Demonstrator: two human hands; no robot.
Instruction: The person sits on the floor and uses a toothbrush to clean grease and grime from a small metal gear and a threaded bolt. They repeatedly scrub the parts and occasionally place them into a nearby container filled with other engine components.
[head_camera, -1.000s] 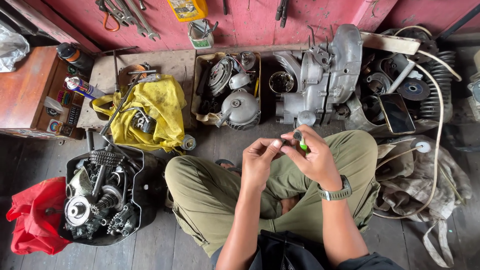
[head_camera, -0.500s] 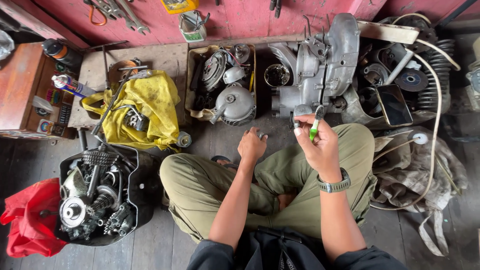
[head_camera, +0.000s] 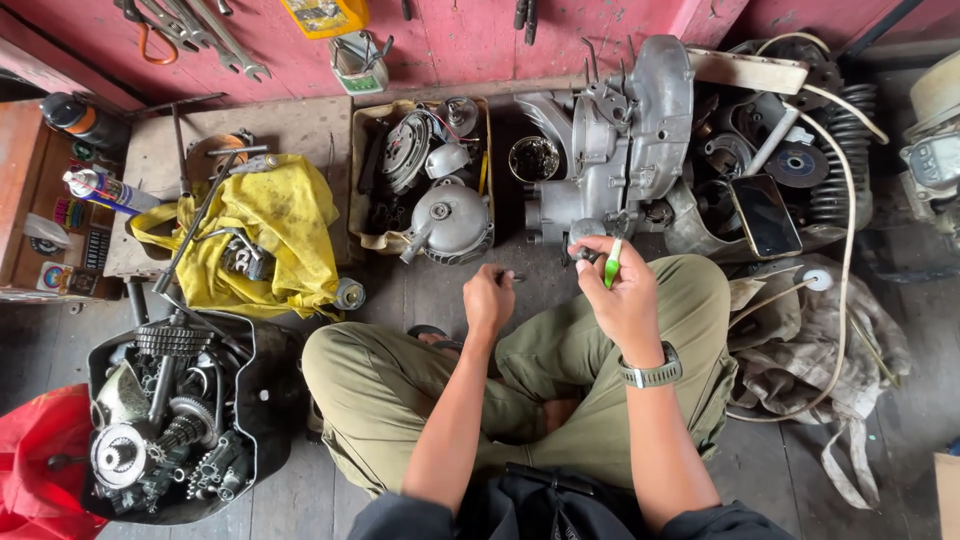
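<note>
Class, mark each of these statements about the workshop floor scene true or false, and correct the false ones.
1. The right hand holds a green-handled tool. True.
2. The left hand rests on the yellow cloth. False: it is by a small metal part on the floor, apart from the cloth.
3. A watch is on the right wrist. True.
4. The black tub of gears sits to the person's right. False: it sits to their left.
</note>
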